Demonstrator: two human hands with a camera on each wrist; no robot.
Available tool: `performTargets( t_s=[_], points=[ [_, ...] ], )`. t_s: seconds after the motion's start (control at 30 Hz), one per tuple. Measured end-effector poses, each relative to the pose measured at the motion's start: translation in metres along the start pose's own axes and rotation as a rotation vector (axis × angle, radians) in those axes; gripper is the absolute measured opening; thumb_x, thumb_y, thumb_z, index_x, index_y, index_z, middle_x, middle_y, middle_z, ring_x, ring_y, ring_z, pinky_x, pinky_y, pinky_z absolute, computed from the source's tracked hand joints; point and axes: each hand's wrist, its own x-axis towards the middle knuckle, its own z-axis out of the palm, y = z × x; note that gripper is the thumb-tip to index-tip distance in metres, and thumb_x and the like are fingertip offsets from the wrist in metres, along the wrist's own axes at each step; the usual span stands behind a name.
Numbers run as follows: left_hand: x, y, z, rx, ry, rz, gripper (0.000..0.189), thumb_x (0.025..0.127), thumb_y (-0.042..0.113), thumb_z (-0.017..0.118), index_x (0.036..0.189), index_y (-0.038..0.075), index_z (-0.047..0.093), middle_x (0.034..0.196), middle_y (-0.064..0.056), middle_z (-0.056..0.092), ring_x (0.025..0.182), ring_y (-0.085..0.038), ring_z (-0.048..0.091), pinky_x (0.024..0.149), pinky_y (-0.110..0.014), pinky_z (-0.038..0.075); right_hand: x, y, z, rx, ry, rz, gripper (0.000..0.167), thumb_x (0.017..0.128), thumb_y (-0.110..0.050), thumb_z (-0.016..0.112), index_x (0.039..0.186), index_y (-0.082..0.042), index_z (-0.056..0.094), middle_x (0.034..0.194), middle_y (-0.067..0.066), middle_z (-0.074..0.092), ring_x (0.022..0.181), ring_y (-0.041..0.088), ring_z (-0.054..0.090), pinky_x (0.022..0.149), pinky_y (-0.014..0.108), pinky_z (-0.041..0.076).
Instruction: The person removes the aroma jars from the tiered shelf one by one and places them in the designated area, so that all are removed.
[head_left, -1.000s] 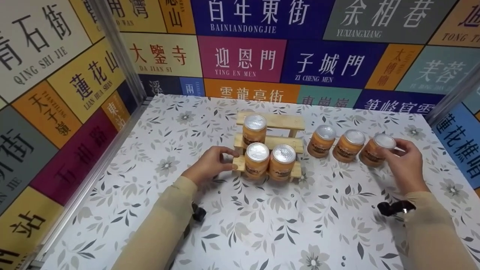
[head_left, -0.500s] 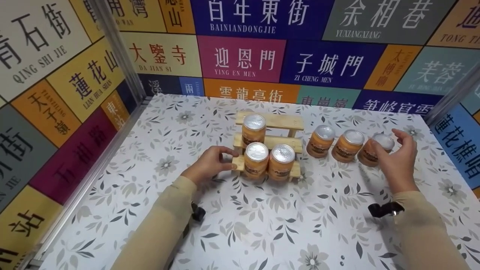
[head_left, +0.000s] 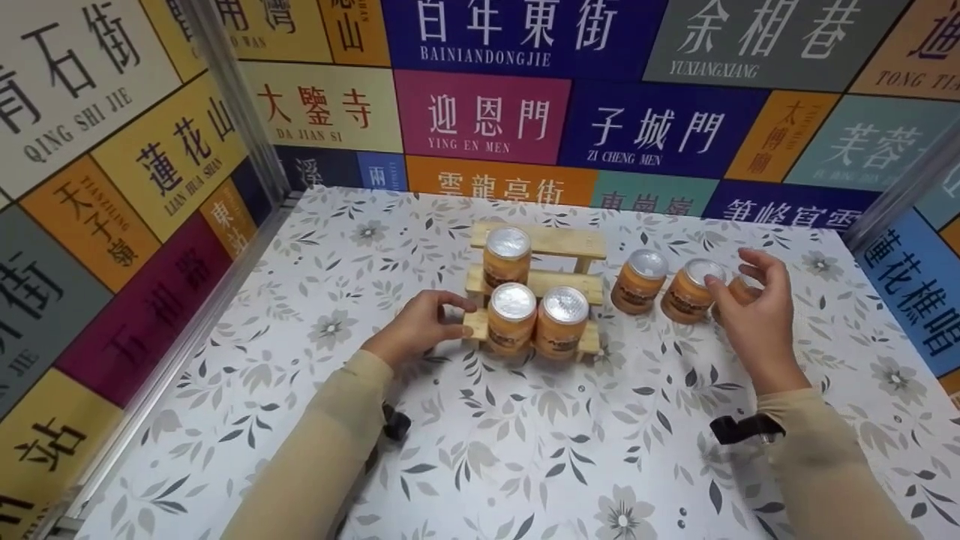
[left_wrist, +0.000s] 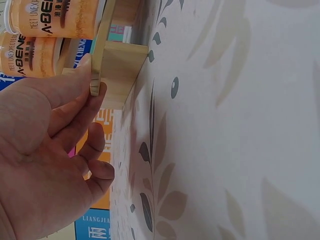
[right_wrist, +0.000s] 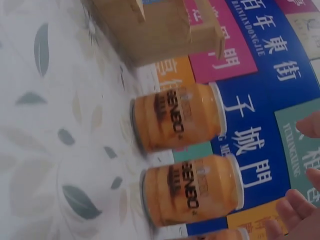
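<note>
A three-step wooden stand (head_left: 555,238) holds orange cans with silver lids: one can (head_left: 507,259) on the middle step, two (head_left: 511,322) (head_left: 562,324) on the lowest. My left hand (head_left: 417,328) pinches the left end of the lowest step; in the left wrist view the thumb lies over the board (left_wrist: 96,70) and a finger under it. Right of the stand, three more cans stand upright in a row on the table. My right hand (head_left: 759,322), fingers spread, is in front of the rightmost can (head_left: 744,289) and partly hides it, thumb overlapping the middle can (head_left: 686,296).
The leftmost can of the row (head_left: 639,283) stands just beside the stand. A floral white cloth (head_left: 555,457) covers the table. Walls printed with colourful street-name signs (head_left: 487,120) rise behind and on both sides.
My right hand has let go of the rightmost can and moved left toward the middle can. The cans stay in place. My left hand keeps its pinch on the stand.
</note>
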Motion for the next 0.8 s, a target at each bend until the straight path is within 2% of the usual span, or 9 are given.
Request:
performTargets(
  t_s=[0.27,0.47,0.57,0.7,0.8],
  points=[
    [0.000,0.001,0.000,0.005,-0.001,-0.011,0.033,0.088,0.018,0.083,0.119,0.022,0.075,0.095,-0.006,0.066,0.077,-0.016,0.052,0.068,-0.031,0.043,-0.012,-0.009,0.017,0.112,-0.103,-0.084,0.059,0.100,-0.016,0.068,0.151,-0.011,0.039,0.145,0.004,0.050,0.130,0.019,0.051,0.102,0.020,0.043],
    [0.000,0.002,-0.001,-0.009,-0.001,-0.035,0.035,0.087,0.017,0.084,0.121,0.024,0.074,0.098,-0.007,0.065,0.080,-0.017,0.053,0.070,-0.032,0.044,-0.021,-0.018,0.026,0.105,-0.199,-0.136,0.054,0.101,-0.026,0.067,0.148,-0.010,0.044,0.145,0.007,0.051,0.127,0.016,0.054,0.099,0.016,0.044],
    [0.000,0.001,-0.001,-0.009,0.000,-0.024,0.034,0.088,0.017,0.083,0.121,0.022,0.074,0.097,-0.008,0.066,0.076,-0.016,0.051,0.067,-0.030,0.043,-0.024,-0.023,0.032,0.104,-0.251,-0.150,0.052,0.102,-0.026,0.067,0.147,-0.010,0.047,0.144,0.008,0.053,0.126,0.016,0.054,0.097,0.015,0.044],
    [-0.001,0.001,-0.001,0.003,0.003,-0.001,0.033,0.089,0.016,0.083,0.120,0.019,0.075,0.091,-0.006,0.064,0.070,-0.015,0.048,0.062,-0.029,0.041,-0.028,-0.029,0.041,0.114,-0.299,-0.169,0.052,0.102,-0.026,0.066,0.148,-0.010,0.047,0.145,0.010,0.055,0.125,0.021,0.055,0.095,0.015,0.044],
    [-0.002,0.002,-0.001,-0.001,0.004,-0.007,0.033,0.089,0.016,0.083,0.120,0.019,0.075,0.089,-0.006,0.063,0.070,-0.015,0.049,0.062,-0.029,0.042,-0.031,-0.034,0.049,0.155,-0.331,-0.170,0.050,0.103,-0.026,0.065,0.146,-0.009,0.048,0.145,0.011,0.055,0.125,0.024,0.055,0.095,0.016,0.045]
  ],
)
